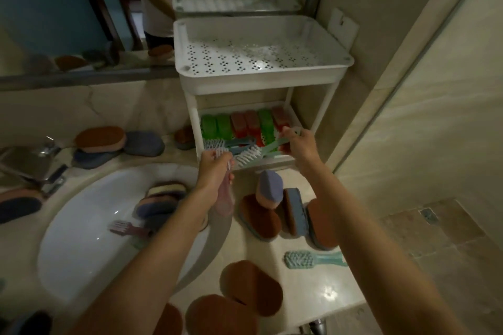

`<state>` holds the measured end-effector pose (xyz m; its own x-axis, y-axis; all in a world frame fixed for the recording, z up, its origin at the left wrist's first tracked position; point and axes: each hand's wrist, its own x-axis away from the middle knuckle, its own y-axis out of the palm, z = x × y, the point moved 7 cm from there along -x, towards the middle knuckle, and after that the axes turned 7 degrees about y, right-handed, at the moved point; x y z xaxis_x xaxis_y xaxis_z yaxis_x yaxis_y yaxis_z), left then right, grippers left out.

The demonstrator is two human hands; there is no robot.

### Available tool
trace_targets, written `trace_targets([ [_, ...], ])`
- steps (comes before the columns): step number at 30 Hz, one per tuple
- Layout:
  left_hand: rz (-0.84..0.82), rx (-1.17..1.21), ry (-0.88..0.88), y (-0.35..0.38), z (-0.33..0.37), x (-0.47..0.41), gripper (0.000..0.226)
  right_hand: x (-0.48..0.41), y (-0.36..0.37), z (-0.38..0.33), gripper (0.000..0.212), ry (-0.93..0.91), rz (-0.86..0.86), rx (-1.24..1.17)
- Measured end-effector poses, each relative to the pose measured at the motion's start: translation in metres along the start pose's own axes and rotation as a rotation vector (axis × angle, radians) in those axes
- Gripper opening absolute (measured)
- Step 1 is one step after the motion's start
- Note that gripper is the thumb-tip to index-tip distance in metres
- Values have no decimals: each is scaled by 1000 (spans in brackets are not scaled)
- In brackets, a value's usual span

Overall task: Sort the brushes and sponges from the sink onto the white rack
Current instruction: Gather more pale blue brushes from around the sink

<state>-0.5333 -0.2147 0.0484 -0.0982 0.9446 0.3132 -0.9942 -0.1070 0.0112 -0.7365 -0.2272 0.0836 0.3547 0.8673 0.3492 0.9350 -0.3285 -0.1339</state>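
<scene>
The white rack (261, 81) stands on the counter against the wall, its perforated top shelf bare. Its lower shelf holds a row of green and red sponges (245, 124) and two blue brushes (236, 144) lying in front. My right hand (298, 141) grips the handle of a teal brush (268, 149) whose white bristles rest at the lower shelf's front. My left hand (213, 171) grips a pink brush (224, 198), bristles up near the shelf's left corner, handle hanging down. The white sink (81, 239) holds stacked sponges (162, 198) and a purple brush (128, 227).
Brown and blue sponges (283, 212) lean together on the counter below the rack. A teal brush (310, 259) lies at the counter's right. More brown sponges (250, 287) lie near the front edge, others (109, 141) behind the faucet (32, 163). A mirror is above.
</scene>
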Motion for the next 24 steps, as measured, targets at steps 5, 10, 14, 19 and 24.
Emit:
trace_targets([
  [5, 72, -3, -26, 5, 3, -28, 27, -54, 10, 11, 21, 96, 49, -18],
  [10, 39, -38, -77, 15, -7, -44, 29, -90, 25, 21, 29, 166, 26, -24],
  [14, 72, -65, -111, 12, -16, -51, 38, -101, 41, 25, 11, 154, -50, 124],
  [19, 110, 19, -152, 17, -18, -54, 33, -111, 53, 28, 22, -67, -113, 740],
  [24, 156, 68, -118, 22, -6, -56, 13, -108, 62, 31, 22, -168, -126, 914],
])
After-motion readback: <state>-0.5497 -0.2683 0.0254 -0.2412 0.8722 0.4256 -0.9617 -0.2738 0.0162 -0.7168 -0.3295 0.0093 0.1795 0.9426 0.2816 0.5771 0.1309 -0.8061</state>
